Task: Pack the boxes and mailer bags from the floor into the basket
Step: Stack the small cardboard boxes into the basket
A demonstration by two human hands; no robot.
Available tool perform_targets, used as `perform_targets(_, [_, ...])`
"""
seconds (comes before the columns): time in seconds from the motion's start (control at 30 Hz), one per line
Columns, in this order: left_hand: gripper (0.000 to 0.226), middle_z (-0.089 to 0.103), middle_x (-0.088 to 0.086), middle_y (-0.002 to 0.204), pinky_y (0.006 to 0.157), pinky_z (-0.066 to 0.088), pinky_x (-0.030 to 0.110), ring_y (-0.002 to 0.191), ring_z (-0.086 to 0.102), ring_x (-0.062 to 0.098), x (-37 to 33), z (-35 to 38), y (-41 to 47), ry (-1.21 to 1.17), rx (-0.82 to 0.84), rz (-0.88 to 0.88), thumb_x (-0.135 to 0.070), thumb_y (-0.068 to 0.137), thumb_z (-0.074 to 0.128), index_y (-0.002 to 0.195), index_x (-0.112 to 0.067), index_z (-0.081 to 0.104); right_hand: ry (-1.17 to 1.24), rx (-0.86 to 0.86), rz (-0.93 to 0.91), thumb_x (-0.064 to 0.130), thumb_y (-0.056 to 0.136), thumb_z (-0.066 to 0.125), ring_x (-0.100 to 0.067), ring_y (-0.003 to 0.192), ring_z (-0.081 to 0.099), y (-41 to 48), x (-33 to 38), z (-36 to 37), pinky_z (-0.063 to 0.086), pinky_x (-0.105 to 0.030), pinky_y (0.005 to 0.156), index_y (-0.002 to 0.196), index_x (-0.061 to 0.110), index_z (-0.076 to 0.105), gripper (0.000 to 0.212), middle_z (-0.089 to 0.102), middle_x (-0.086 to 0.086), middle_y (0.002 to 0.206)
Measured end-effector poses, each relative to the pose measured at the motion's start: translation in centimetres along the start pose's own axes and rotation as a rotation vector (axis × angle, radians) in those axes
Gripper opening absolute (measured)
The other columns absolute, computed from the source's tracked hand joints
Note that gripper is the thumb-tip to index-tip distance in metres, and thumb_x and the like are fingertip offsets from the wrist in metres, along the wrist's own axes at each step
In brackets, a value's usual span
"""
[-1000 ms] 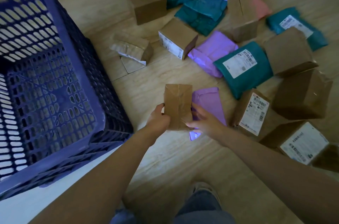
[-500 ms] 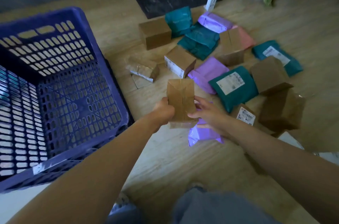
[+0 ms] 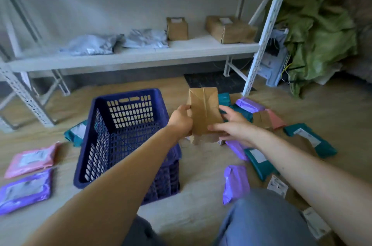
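Note:
I hold a small brown cardboard box (image 3: 203, 113) upright in the air, just right of the blue plastic basket (image 3: 94, 141). My left hand (image 3: 181, 121) grips its left edge and my right hand (image 3: 234, 125) grips its right side and lower corner. The basket stands on the wooden floor with nothing visible inside it. Purple (image 3: 235, 183), teal (image 3: 311, 140) and pink (image 3: 276, 119) mailer bags and brown boxes (image 3: 261, 118) lie on the floor to the right, partly hidden behind my right arm.
Left of the basket lie a pink mailer (image 3: 32, 160), a purple mailer (image 3: 25, 191) and a teal one (image 3: 75, 132). A white metal shelf rack (image 3: 130, 54) with boxes and grey bags stands behind. Green sacks (image 3: 314, 38) are piled at the back right.
The box has been lifted from near the floor up to basket-rim height and toward the basket. My view has tilted up, bringing the shelf rack into sight.

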State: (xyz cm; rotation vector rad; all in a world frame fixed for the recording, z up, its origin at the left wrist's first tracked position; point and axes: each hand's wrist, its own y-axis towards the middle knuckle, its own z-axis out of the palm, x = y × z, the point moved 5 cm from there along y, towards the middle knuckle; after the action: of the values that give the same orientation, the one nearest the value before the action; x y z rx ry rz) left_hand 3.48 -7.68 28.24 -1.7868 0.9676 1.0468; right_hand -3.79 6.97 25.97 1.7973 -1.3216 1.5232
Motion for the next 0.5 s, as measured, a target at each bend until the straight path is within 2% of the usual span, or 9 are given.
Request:
perform_targets(0.1, [0.055,0.062,0.012,0.098,0.08,0.057,0.049,0.086,0.066,0.03,-1.9,-2.8,-3.2,-0.078,-0.031,0.031,0.009,0.09,0.038,0.137,-0.02,0.041,-0.022,-0.001,-0.058,0.022,0.07,0.083,-0.019,0.115,0.057,-1.8,3.4,1.4,0.054,-0.038,0.083,0.145,0.032,0.029,0.093,0.048,0.007,0.139])
perform_targets(0.17, [0.053,0.056,0.002,0.084,0.077,0.055,0.041,0.078,0.061,0.024,-2.8,-4.3,-5.4,-0.106,-0.064,0.058,0.008,0.092,0.032,0.136,-0.02,0.042,-0.058,-0.023,-0.097,0.029,0.065,0.086,-0.018,0.112,0.058,-2.7,5.3,2.6,0.053,-0.035,0.079,0.143,0.031,0.03,0.096,0.053,0.008,0.132])
perform_targets(0.23, [0.054,0.048,-0.003,0.077,0.075,0.054,0.037,0.077,0.058,0.024,-3.4,-5.7,-7.4,-0.118,-0.101,0.074,0.007,0.093,0.028,0.137,-0.02,0.042,-0.114,-0.053,-0.153,0.04,0.054,0.09,-0.018,0.111,0.059,-3.3,6.9,4.0,0.053,-0.037,0.084,0.142,0.03,0.032,0.106,0.058,0.006,0.127])
perform_targets(0.3, [0.056,0.046,-0.005,0.074,0.066,0.053,0.032,0.071,0.057,0.023,-3.6,-6.8,-8.8,-0.134,-0.116,0.075,0.009,0.092,0.026,0.139,-0.02,0.038,-0.17,-0.082,-0.19,0.046,0.048,0.09,-0.019,0.113,0.057,-3.6,8.2,5.3,0.05,-0.043,0.094,0.141,0.028,0.031,0.112,0.057,0.004,0.126])
perform_targets(0.37, [0.057,0.045,-0.004,0.075,0.061,0.051,0.029,0.066,0.054,0.021,-3.4,-7.9,-9.9,-0.186,-0.128,0.066,0.01,0.092,0.024,0.139,-0.018,0.036,-0.234,-0.1,-0.216,0.042,0.052,0.09,-0.021,0.119,0.052,-3.9,9.4,6.9,0.046,-0.045,0.1,0.142,0.024,0.027,0.111,0.051,-0.001,0.132])
perform_targets(0.5, [0.057,0.051,-0.006,0.081,0.067,0.058,0.031,0.073,0.06,0.018,-2.0,-10.0,-10.5,-0.222,-0.14,0.05,0.012,0.091,0.031,0.139,-0.019,0.035,-0.411,-0.134,-0.217,0.047,0.052,0.089,-0.024,0.119,0.048,-3.7,10.6,10.2,0.046,-0.035,0.093,0.139,0.021,0.023,0.112,0.044,-0.004,0.133])
